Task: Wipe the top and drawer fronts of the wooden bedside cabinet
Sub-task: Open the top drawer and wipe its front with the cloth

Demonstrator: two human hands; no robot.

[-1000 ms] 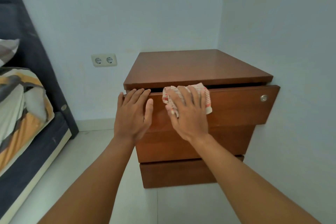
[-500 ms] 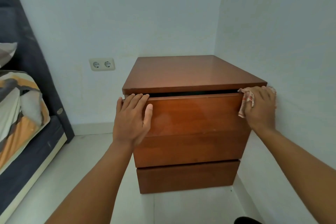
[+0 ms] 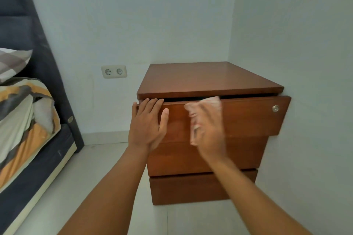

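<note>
The wooden bedside cabinet stands in the room's corner with three drawer fronts. Its top drawer is pulled slightly out, showing a dark gap under the top and a round metal knob at the right. My left hand lies flat on the drawer's left end, fingers over its upper edge. Blurred by motion, my right hand presses a pink and white cloth against the middle of the top drawer front. The middle drawer and bottom drawer are closed.
A bed with a dark frame, patterned duvet and pillow lies to the left. A double wall socket sits on the back wall left of the cabinet. The right wall nearly touches the cabinet's side. Pale tiled floor lies between bed and cabinet.
My right hand and the cloth swept from the drawer's right end back to its middle, uncovering the knob. My left hand stayed on the left end.
</note>
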